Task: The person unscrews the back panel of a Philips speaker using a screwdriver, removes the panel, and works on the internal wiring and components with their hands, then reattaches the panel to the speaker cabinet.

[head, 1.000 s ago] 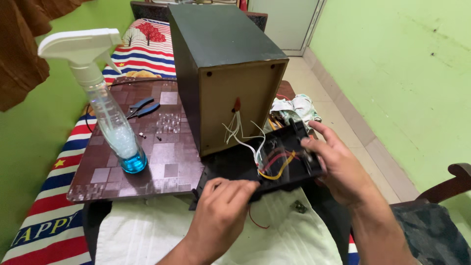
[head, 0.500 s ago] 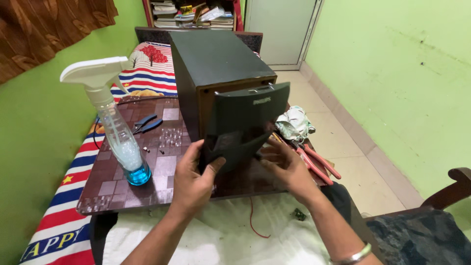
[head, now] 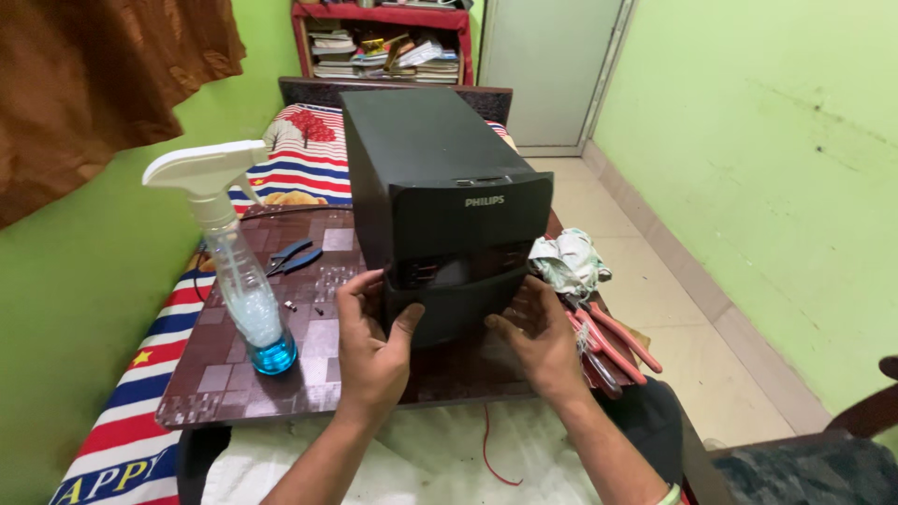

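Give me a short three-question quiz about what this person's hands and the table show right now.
1. True or false: both hands grip the black front panel of the speaker cabinet.
2. Which thing stands nearest the left hand? A) spray bottle B) red-handled pliers C) crumpled cloth
3. What lies between the spray bottle and the cabinet, further back on the brown table?

Key
1. True: the left hand and the right hand hold its lower corners.
2. A.
3. Blue-handled pliers.
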